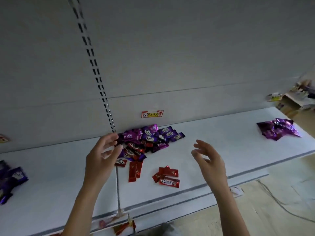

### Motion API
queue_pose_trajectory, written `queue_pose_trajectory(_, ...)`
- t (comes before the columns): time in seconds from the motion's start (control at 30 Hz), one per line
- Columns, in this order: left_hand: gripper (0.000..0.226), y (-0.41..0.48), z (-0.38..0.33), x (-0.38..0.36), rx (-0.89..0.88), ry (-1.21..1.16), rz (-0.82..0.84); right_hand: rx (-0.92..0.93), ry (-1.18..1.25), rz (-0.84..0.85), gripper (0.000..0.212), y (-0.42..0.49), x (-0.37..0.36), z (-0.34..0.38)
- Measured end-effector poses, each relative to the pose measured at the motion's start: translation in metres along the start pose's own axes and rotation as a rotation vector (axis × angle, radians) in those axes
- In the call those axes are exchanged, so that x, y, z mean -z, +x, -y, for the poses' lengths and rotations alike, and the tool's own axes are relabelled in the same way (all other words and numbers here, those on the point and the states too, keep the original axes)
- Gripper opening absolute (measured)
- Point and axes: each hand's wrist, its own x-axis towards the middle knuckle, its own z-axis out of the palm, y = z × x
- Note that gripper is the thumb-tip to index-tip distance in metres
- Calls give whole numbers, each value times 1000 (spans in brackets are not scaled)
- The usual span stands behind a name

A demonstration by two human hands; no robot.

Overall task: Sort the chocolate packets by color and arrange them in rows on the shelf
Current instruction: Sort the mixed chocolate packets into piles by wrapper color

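White metal shelf and a pale back panel with a slotted upright strip fill our view. Against the panel lies a mixed heap of purple and red foil chocolate packets, under a small red-and-yellow label. Nearer us, two red packets lie side by side, and a small cluster of red packets lies just beside them. Our left hand reaches the heap's left edge, fingers loosely spread and grasping nothing; we cannot tell whether it touches the heap. Our right hand hovers to the heap's right, fingers released. A crumpled purple foil bag lies far right, and more purple packets far left.
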Motion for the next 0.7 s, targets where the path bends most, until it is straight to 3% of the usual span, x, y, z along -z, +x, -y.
queue_pose_trajectory(0.07, 67, 7, 6, -12, 18, 3, -54, 35, -8, 80, 31, 24, 0, -1)
queue_pose_trajectory(0.23, 29, 20, 31, -52, 133, 47, -148, 84, -73, 254, 30, 80, -17, -5)
queue_pose_trajectory(0.43, 28, 24, 59, -77, 168, 80, -97, 103, -211, 478, 38, 100, -65, -28)
queue_pose_trajectory(0.7, 25, 38, 68, -105, 16, 314, -14, 112, -395, 510, 52, 117, -87, -55)
